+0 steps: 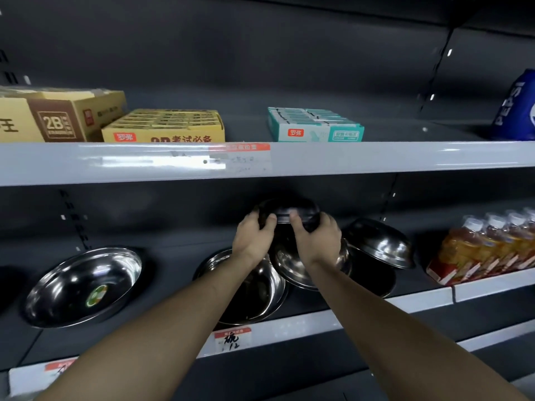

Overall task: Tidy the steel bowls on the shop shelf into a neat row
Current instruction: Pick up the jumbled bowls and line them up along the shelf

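Several steel bowls stand on the lower dark shelf (173, 256). My left hand (252, 238) and my right hand (317, 240) both grip an upturned steel bowl (289, 211), lifted at the back above the pile. Under my hands a tilted bowl (292, 267) leans on a larger upright bowl (254, 293). An upside-down bowl (382, 241) leans at the right on another dark bowl (373, 280). Alone at the left sits a wide bowl (84, 286) with a sticker inside.
A pack of orange drink bottles (486, 247) stands right of the bowls. The upper shelf edge (347, 157) hangs close above my hands, carrying cardboard boxes (163, 125), a teal box (315, 125) and a Pepsi pack (518, 105). A price tag (231, 338) sits on the front rail.
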{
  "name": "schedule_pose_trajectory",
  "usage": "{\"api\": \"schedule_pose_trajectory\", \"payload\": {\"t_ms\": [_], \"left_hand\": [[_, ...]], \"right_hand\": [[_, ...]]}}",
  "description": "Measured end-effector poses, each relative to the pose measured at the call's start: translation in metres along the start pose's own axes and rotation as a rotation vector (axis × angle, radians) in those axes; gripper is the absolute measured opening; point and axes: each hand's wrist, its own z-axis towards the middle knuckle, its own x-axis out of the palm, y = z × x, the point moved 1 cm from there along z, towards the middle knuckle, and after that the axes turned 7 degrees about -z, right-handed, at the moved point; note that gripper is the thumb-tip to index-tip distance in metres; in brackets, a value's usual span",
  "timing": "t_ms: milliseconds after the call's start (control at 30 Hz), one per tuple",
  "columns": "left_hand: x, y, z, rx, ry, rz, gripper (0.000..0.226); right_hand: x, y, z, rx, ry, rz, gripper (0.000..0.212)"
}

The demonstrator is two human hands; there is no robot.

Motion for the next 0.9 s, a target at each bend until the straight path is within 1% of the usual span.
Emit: {"api": "schedule_pose_trajectory", "payload": {"t_ms": [67, 167, 333, 467, 567, 600, 667, 767, 833, 900], "left_hand": [[-0.013, 0.0, -0.006, -0.013, -0.061, -0.056, 0.046], [-0.036, 0.004, -0.012, -0.087, -0.127, -0.171, 0.046], [-0.087, 0.018, -0.025, -0.287, -0.254, -0.464, 0.068], [-0.134, 0.036, -0.038, -0.385, -0.332, -0.709, 0.086], [-0.165, 0.049, -0.046, -0.413, -0.316, -0.772, 0.095], [-0.175, 0.051, -0.049, -0.42, -0.301, -0.784, 0.097], [-0.192, 0.055, -0.054, -0.417, -0.29, -0.826, 0.094], [-0.216, 0.065, -0.059, -0.424, -0.298, -0.876, 0.087], [-0.226, 0.07, -0.061, -0.42, -0.287, -0.923, 0.086], [-0.235, 0.074, -0.063, -0.434, -0.305, -1.008, 0.08]], "right_hand": [[0.003, 0.01, -0.012, -0.04, -0.008, 0.021, 0.087], [0.011, 0.022, -0.036, -0.147, -0.013, 0.004, 0.086], [0.028, 0.037, -0.077, -0.449, 0.008, -0.142, 0.091], [0.043, 0.05, -0.104, -0.566, 0.136, -0.083, 0.098], [0.053, 0.063, -0.12, -0.646, 0.168, -0.082, 0.102], [0.055, 0.068, -0.126, -0.66, 0.176, -0.08, 0.101], [0.06, 0.077, -0.136, -0.681, 0.205, -0.039, 0.094], [0.067, 0.088, -0.153, -0.725, 0.239, 0.062, 0.076], [0.07, 0.096, -0.161, -0.726, 0.224, 0.112, 0.066], [0.072, 0.102, -0.167, -0.716, 0.175, 0.138, 0.056]]}}
